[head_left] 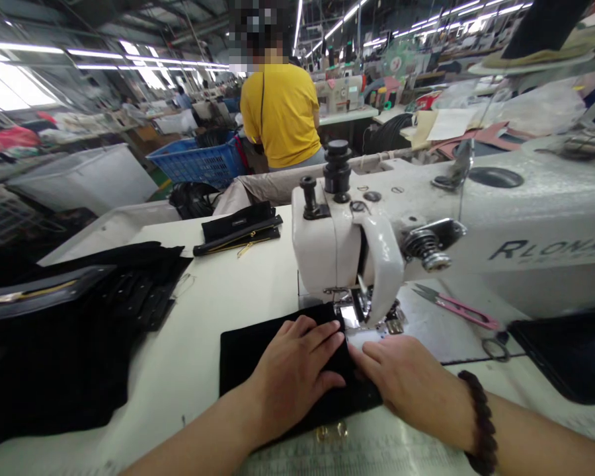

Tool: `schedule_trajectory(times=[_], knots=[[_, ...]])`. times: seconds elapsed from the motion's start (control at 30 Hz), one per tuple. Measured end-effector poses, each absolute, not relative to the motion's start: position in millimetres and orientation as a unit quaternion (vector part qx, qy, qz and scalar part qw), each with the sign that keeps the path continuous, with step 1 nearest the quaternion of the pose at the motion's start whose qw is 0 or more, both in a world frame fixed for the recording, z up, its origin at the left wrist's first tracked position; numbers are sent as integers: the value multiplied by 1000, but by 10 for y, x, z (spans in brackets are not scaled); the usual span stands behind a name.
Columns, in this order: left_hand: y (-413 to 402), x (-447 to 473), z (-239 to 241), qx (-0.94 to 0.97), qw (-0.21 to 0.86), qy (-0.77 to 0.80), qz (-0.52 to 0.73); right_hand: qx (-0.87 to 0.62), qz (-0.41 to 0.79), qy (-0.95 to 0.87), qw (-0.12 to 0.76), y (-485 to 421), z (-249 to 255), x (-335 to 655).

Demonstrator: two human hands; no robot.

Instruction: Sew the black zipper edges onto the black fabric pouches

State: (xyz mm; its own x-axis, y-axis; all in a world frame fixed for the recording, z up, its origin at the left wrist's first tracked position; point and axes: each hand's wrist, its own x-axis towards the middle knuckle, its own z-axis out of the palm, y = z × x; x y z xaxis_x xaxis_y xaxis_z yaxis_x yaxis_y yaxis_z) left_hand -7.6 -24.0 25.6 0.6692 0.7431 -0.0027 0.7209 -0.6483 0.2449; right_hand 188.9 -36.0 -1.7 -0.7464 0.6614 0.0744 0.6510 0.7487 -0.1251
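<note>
A black fabric piece lies on the sewing machine's bed, its upper right corner beside the presser foot. My left hand rests flat on top of it, fingers spread toward the foot. Along the fabric's right edge, my right hand is closed, fingers bent together, with the edge at its fingertips; its thumb is hidden. The white sewing machine has its needle area partly covered by a curved white guard. Two small gold-coloured metal pieces show at the fabric's lower edge.
Pink-handled thread snips and a dark phone-like slab lie at right. Black zippered pieces sit behind, and a pile of black pieces at left. Beyond are a blue crate and a person in yellow.
</note>
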Motion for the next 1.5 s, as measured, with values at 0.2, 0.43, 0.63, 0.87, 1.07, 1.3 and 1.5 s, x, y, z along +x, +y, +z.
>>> schedule_trajectory(times=[0.2,0.43,0.63,0.87,1.07,1.3,1.5], knots=[[-289,-114,386,911,120,394,28,-349,140,-926,39,-282,199,1967],[-675,-79,282,930,-1,362,69,-341,195,-919,35,-364,522,2115],[-692,-73,259,932,-35,346,104,-275,6,-950,145,-492,301,1948],[-651,22,263,908,-53,380,167,-244,-76,-934,250,-453,278,1890],[-686,73,195,912,-106,358,172,-228,-108,-931,265,-474,313,1927],[-718,36,198,930,-106,319,147,-219,-65,-943,242,-572,370,1904],[-712,51,121,925,-89,331,162,-239,-69,-940,232,-559,393,1892]])
